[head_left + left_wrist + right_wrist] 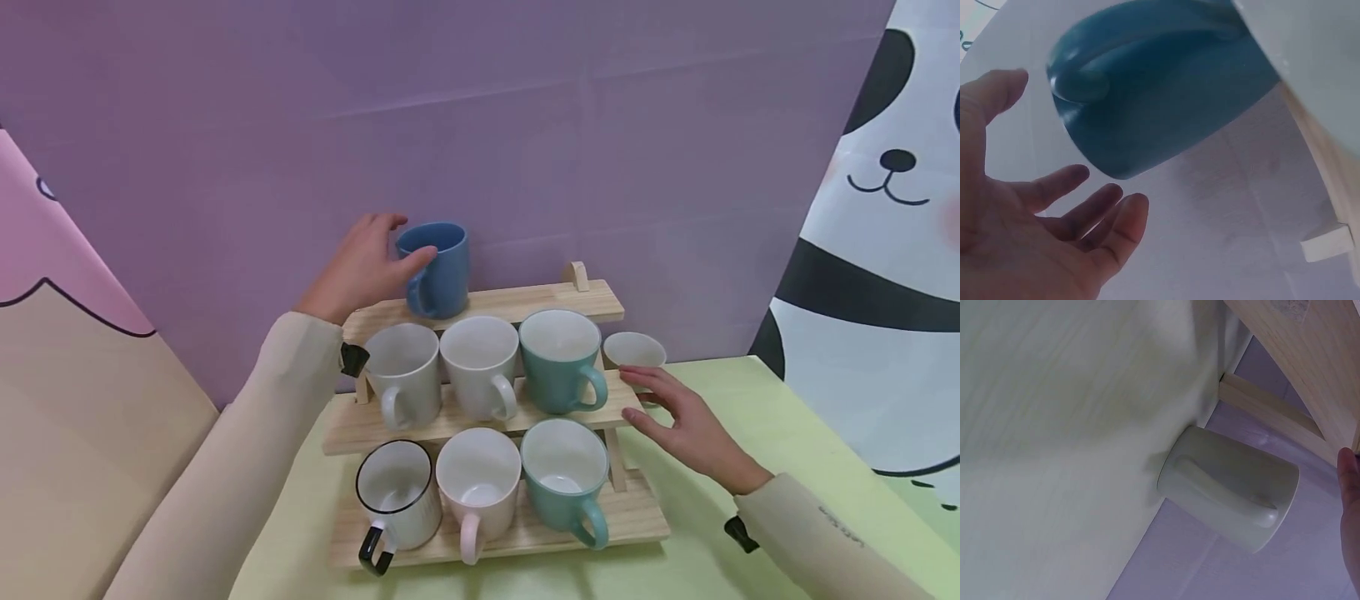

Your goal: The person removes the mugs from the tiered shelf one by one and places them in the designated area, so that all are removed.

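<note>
On the top tier of a wooden shelf (528,305) stands a blue mug (444,279), its handle facing front left. My left hand (372,262) is spread around the rim's left side; in the left wrist view its fingers (1124,228) are loosely bent and apart from the mug. My right hand (686,425) is beside the right end of the middle tier, and in the right wrist view a fingertip (1346,464) meets the wood. Behind that hand, a pale mug (1222,487) stands on the table, partly hidden in the head view.
Middle tier: a grey-white mug (408,375), a white mug (480,371) and a teal mug (558,375). Bottom tier: a black-rimmed white mug (416,512), a pale pink mug (487,504) and another teal mug (558,496). A purple backdrop (480,125) rises behind the shelf.
</note>
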Available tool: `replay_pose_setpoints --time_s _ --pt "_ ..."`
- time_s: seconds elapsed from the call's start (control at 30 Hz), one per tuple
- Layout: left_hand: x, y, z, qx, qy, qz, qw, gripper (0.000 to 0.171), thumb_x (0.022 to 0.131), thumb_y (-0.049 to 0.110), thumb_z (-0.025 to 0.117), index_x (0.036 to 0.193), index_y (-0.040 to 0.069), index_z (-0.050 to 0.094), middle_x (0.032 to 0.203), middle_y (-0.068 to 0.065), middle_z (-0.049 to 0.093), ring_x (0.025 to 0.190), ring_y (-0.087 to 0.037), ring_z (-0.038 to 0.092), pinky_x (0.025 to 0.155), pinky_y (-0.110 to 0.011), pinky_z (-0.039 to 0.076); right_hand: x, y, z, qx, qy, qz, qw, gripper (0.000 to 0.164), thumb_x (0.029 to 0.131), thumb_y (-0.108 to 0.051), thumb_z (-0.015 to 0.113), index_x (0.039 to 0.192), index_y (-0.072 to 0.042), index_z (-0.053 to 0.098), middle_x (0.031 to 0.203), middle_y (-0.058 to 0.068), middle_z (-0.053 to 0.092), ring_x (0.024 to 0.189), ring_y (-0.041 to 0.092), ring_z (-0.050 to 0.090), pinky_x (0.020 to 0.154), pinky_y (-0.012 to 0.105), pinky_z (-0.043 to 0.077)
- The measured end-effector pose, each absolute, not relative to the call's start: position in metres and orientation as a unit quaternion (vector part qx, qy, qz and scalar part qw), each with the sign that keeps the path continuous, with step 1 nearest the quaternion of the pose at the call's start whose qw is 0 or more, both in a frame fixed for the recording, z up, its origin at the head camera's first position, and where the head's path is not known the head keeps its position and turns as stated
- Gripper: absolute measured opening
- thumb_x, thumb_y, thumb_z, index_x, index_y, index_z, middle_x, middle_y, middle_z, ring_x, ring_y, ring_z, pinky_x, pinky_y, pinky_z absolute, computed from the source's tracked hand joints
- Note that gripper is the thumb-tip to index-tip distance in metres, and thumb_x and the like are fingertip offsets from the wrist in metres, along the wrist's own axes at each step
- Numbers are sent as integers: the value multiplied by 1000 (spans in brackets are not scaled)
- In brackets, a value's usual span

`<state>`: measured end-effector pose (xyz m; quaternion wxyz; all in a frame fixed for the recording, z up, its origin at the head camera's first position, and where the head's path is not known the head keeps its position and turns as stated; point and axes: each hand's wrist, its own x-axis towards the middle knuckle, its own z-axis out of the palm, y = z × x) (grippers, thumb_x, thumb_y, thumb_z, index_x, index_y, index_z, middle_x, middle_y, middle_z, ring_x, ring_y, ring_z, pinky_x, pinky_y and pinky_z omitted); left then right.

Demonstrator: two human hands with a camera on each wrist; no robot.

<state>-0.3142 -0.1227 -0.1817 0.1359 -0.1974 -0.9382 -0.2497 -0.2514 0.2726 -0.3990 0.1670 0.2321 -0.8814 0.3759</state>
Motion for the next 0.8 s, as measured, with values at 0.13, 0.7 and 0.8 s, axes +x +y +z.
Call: replay_pose_setpoints --time_s 0.13,0.7,0.8 --pt "-324 -118 -176 -199 -943 -240 119 80 85 58 58 143 8 36 143 -11 37 130 -26 32 101 -45 34 -252 271 -396 233 -880 379 166 51 90 -20 66 137 -8 49 139 4 44 121 23 46 90 10 36" --pt "-342 -124 -171 -216 -941 -252 70 88 79 61 63 144 8 36 140 -9 43 124 -26 43 98 -45 38 -255 267 -393 246 -875 381 170 52 88 -15 69 136 -10 51 138 4 45 118 21 49 92 12 37" --pt "-342 -124 -168 -217 -943 -243 66 86 81 59 63 143 6 36 139 -11 43 123 -27 44 98 -44 39 -255 267 -392 245 -876 381 167 52 88 -16 69 136 -10 51 138 3 45 118 21 49 92 13 38"
